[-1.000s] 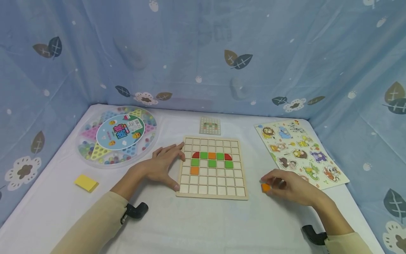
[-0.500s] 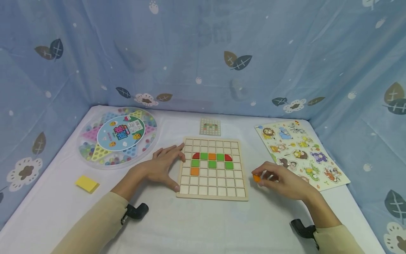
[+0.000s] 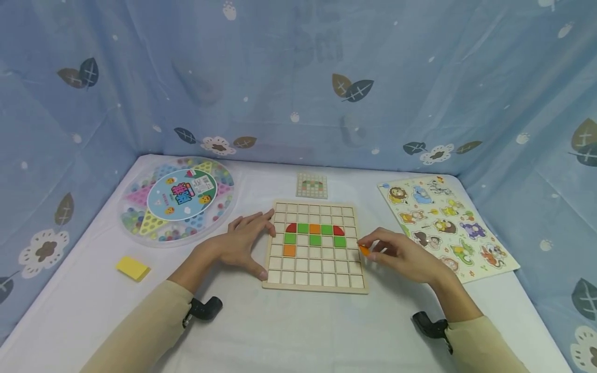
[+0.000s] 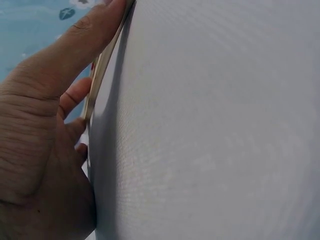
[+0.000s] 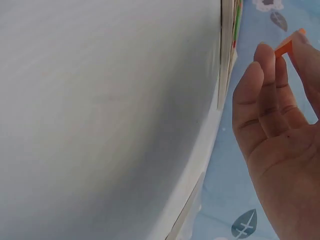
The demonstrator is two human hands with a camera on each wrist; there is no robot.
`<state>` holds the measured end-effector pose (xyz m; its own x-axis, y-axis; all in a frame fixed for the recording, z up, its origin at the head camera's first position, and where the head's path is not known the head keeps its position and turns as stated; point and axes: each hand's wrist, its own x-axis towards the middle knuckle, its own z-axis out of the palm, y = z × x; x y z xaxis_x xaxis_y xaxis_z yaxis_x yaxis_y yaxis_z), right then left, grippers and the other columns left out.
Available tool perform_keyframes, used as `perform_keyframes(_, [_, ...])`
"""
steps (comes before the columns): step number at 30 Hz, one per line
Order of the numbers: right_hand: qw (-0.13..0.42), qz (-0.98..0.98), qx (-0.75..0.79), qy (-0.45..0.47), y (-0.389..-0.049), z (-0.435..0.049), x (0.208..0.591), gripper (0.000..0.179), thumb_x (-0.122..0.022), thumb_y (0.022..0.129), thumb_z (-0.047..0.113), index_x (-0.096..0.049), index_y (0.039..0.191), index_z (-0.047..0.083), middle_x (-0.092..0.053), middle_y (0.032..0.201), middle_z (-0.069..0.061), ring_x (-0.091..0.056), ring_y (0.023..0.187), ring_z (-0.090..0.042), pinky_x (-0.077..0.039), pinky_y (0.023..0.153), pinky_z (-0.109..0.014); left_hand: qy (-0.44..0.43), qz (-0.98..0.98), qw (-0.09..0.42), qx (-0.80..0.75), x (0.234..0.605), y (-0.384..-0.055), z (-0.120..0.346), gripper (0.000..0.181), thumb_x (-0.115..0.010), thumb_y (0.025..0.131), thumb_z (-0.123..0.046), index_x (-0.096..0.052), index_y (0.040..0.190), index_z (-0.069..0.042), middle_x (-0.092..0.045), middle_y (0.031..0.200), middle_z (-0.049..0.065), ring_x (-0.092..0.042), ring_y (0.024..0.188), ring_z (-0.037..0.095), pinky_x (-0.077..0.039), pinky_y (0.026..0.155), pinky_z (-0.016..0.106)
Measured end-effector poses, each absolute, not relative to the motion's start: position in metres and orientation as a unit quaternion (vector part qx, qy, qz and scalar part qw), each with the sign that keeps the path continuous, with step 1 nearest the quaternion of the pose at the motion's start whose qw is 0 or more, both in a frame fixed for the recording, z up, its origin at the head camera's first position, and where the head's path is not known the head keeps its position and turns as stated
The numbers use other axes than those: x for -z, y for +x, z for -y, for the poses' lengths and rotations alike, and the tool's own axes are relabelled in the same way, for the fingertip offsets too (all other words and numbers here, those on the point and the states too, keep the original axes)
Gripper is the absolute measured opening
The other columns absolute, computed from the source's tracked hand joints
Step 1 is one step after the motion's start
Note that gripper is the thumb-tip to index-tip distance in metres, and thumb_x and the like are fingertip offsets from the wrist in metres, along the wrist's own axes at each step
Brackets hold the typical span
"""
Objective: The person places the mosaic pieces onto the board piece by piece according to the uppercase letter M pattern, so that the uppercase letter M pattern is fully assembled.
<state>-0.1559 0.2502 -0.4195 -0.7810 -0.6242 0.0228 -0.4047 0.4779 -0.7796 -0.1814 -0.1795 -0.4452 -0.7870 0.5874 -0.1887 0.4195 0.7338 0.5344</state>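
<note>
A wooden grid board [image 3: 314, 288] lies on the white table, with red, green and orange tiles set in some cells. My left hand [image 3: 240, 248] rests against its left edge, thumb by the near corner and fingers spread farther up. In the left wrist view, the thumb and fingers [image 4: 75, 95] lie along the board's rim. Between thumb and fingertips, my right hand [image 3: 408, 256] pinches a small orange tile [image 3: 364, 250] at the board's right edge. The right wrist view shows this tile [image 5: 284, 48] tilted and held above the table.
A small pattern card [image 3: 312, 186] lies behind the board. A round, clear marble game box [image 3: 182, 194] is at the back left, with a yellow paper pad [image 3: 132, 268] nearer. On the right lies an animal puzzle board [image 3: 450, 228]. A blue curtain [image 3: 280, 77] surrounds the table.
My right hand has moved left and away from me with the orange tile, from the tabletop to the board's right edge. The left hand stays at the board.
</note>
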Motion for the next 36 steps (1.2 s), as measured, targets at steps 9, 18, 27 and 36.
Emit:
perform_keyframes(9, [0.141, -0.835, 0.423, -0.322, -0.168, -0.235, 0.420, 0.029, -0.068, 0.100, 0.014, -0.066, 0.128, 0.009, -0.068, 0.120, 0.000, -0.067, 0.099, -0.019, -0.056, 0.081, -0.029, 0.277, -0.915, 0.172, -0.239, 0.446, -0.182, 0.180, 0.093, -0.090, 0.057, -0.071, -0.042, 0.126, -0.030, -0.003, 0.174, 0.001, -0.006, 0.159, 0.034, -0.005, 0.119, 0.068])
perform_keyframes(18, [0.167, -0.824, 0.438, -0.318, -0.173, -0.220, 0.421, 0.031, -0.069, 0.098, 0.013, -0.065, 0.128, 0.006, -0.066, 0.122, -0.003, -0.067, 0.098, -0.024, -0.057, 0.079, -0.030, 0.284, -0.912, 0.170, -0.242, 0.450, -0.181, 0.179, 0.093, -0.089, 0.058, -0.071, -0.042, 0.127, -0.030, -0.003, 0.174, 0.002, -0.006, 0.159, 0.035, -0.003, 0.119, 0.069])
perform_keyframes(27, [0.167, -0.839, 0.413, -0.313, -0.179, -0.210, 0.423, 0.031, -0.073, 0.096, 0.012, -0.067, 0.126, 0.011, -0.067, 0.120, -0.002, -0.063, 0.096, -0.022, -0.053, 0.078, -0.028, 0.282, -0.911, 0.169, -0.248, 0.446, -0.180, 0.179, 0.092, -0.090, 0.058, -0.069, -0.043, 0.126, -0.030, -0.003, 0.174, 0.000, -0.006, 0.159, 0.034, -0.003, 0.119, 0.069])
perform_keyframes(36, [0.177, -0.839, 0.397, -0.327, -0.182, -0.204, 0.424, 0.036, -0.077, 0.093, 0.012, -0.066, 0.127, 0.008, -0.067, 0.110, -0.002, -0.062, 0.091, -0.020, -0.054, 0.079, -0.027, 0.282, -0.912, 0.168, -0.248, 0.445, -0.181, 0.180, 0.092, -0.091, 0.057, -0.069, -0.043, 0.127, -0.030, -0.002, 0.174, 0.000, -0.006, 0.159, 0.034, -0.003, 0.119, 0.068])
